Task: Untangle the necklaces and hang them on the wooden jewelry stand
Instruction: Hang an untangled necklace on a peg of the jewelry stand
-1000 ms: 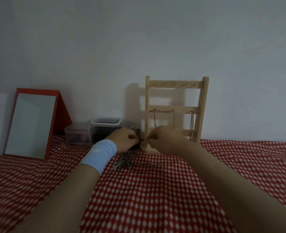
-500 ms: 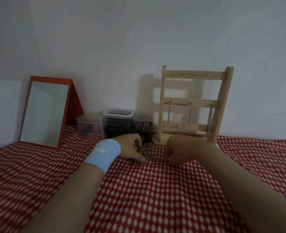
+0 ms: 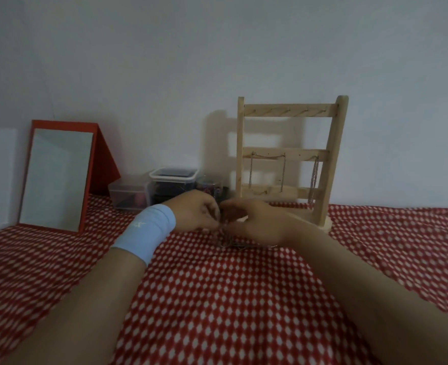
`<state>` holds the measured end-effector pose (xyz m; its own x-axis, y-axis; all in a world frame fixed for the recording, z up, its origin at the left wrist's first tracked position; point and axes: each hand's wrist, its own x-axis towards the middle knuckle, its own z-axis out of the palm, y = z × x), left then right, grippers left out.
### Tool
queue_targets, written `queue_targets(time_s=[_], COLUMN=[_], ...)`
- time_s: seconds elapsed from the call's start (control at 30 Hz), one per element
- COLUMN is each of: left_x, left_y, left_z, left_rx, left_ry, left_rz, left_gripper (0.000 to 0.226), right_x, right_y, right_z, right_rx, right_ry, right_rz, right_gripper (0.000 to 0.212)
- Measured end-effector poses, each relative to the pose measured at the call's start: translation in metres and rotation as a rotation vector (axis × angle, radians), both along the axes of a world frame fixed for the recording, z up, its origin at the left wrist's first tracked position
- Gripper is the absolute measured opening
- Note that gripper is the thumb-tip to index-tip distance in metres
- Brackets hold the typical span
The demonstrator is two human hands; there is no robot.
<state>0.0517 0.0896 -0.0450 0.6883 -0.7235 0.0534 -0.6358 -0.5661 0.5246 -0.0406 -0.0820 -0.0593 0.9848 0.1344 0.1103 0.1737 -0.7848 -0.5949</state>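
The wooden jewelry stand [image 3: 291,111] rises at the back, right of centre, against the wall. One chain [image 3: 267,167] drapes across two pegs of its middle bar and another chain [image 3: 314,180] hangs at the bar's right end. Just in front of the stand's base, my left hand [image 3: 196,213], with a light blue wristband, and my right hand [image 3: 254,222] meet fingertip to fingertip and pinch a tangled necklace [image 3: 230,242]. Its loose part trails onto the red patterned cloth below my fingers. The fingertips hide the knot itself.
A red-framed mirror [image 3: 56,175] leans against the wall at the left. Clear plastic boxes [image 3: 174,185] and a small jar stand between the mirror and the stand. The red and white cloth [image 3: 230,299] covers the whole surface in front.
My hands were apart half a second ago; now they have come together over the tangled necklace. The view has shifted slightly.
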Motion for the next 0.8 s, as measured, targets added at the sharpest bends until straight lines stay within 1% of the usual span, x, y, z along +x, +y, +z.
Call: queue_targets(time_s=[0.07, 0.13, 0.2, 0.27, 0.33, 0.4, 0.47, 0.53, 0.7, 0.8], left_x=[-0.002, -0.003, -0.005, -0.005, -0.005, -0.005, -0.007, -0.009, -0.013, -0.012], left_y=[-0.001, -0.003, -0.006, -0.008, -0.011, -0.013, -0.014, -0.013, -0.01, -0.008], left_z=[0.007, 0.012, 0.013, 0.01, 0.007, 0.004, 0.003, 0.004, 0.005, 0.006], left_rx=[-0.193, -0.351, -0.479, -0.553, -0.58, -0.55, -0.498, -0.464, -0.465, -0.443], left_ry=[0.054, 0.022, 0.042, 0.094, 0.127, 0.123, 0.117, 0.128, 0.168, 0.181], left_rz=[0.005, 0.033, 0.061, 0.088, 0.101, 0.099, 0.072, 0.02, -0.022, -0.042], left_gripper=[0.007, 0.005, 0.002, 0.003, 0.003, 0.003, 0.012, 0.021, 0.016, 0.016], right_x=[0.002, 0.002, 0.0, -0.003, -0.007, -0.009, -0.01, -0.009, -0.008, -0.007], right_y=[-0.001, -0.007, -0.014, -0.02, -0.026, -0.032, -0.04, -0.047, -0.051, -0.052], right_z=[-0.003, -0.002, 0.002, 0.009, 0.016, 0.021, 0.022, 0.021, 0.018, 0.02], right_rx=[0.164, 0.268, 0.362, 0.38, 0.297, 0.239, 0.258, 0.257, 0.323, 0.348], right_ry=[-0.014, -0.034, -0.053, -0.043, -0.006, 0.048, 0.095, 0.092, 0.067, 0.029], right_rz=[0.03, 0.017, 0.004, -0.003, -0.008, 0.008, 0.001, -0.03, -0.058, -0.065], right_gripper=[0.034, 0.014, 0.019, 0.024, 0.027, 0.028, 0.024, 0.019, 0.017, 0.015])
